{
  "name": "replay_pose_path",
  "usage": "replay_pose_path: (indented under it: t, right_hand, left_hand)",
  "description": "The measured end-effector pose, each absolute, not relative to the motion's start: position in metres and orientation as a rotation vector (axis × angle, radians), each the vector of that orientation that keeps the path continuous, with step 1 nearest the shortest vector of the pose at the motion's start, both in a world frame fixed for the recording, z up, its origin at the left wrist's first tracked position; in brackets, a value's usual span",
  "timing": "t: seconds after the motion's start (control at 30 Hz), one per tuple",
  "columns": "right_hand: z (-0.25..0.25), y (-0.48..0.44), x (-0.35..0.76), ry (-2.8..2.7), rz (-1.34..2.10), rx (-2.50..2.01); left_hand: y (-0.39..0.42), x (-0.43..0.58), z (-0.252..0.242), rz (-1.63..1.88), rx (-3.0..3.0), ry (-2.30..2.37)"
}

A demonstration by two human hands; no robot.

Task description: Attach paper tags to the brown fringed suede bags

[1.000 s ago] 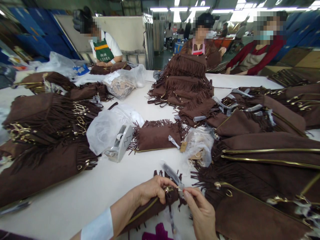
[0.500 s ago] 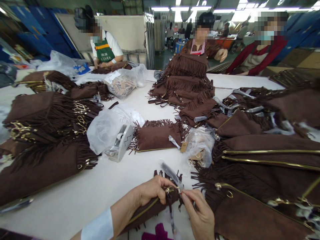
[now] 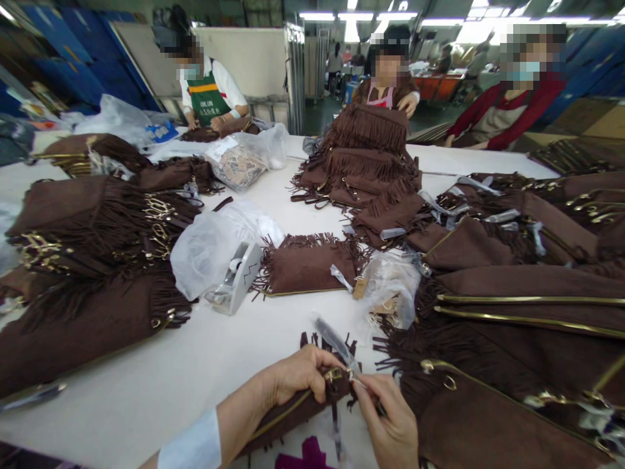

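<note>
My left hand (image 3: 300, 374) is closed on the end of a brown suede-like fringed bag (image 3: 288, 420), thumb and fingers beside its gold zipper (image 3: 282, 417). At the zipper's end, my right hand (image 3: 388, 413) pinches what looks like a thin white string (image 3: 355, 378). Something small and dark shows between the right fingers, too hidden to name. A plastic-wrapped strip (image 3: 334, 340) sticks up and left from where the fingertips meet. Much of the held bag lies under my left forearm.
Fringed bags are piled at left (image 3: 63, 208) and right (image 3: 498, 417). Ahead lie another fringed bag (image 3: 312, 267), a grey-white dispenser (image 3: 239, 280) and a plastic bag of tags (image 3: 390, 286). Purple cloth (image 3: 305, 456) shows at the bottom. Several co-workers stand across the white table (image 3: 137, 391).
My hands stay nearly in place, with more of the white string showing at my right fingertips. Across the table, the middle co-worker's raised hand has come in toward the stacked bags.
</note>
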State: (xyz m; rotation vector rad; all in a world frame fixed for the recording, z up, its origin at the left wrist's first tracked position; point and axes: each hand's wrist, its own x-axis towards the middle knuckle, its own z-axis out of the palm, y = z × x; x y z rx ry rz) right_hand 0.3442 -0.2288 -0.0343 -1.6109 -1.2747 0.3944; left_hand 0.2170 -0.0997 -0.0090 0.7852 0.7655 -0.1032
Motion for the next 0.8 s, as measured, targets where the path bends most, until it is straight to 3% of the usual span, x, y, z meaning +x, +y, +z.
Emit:
replay_pose_path:
  t: [0.8]
  right_hand:
    - [-0.044, -0.237, 0.351, -1.457, 0.260, -1.740]
  left_hand:
    - [-0.109, 0.220, 0.003, -0.142, 0.956, 0.776]
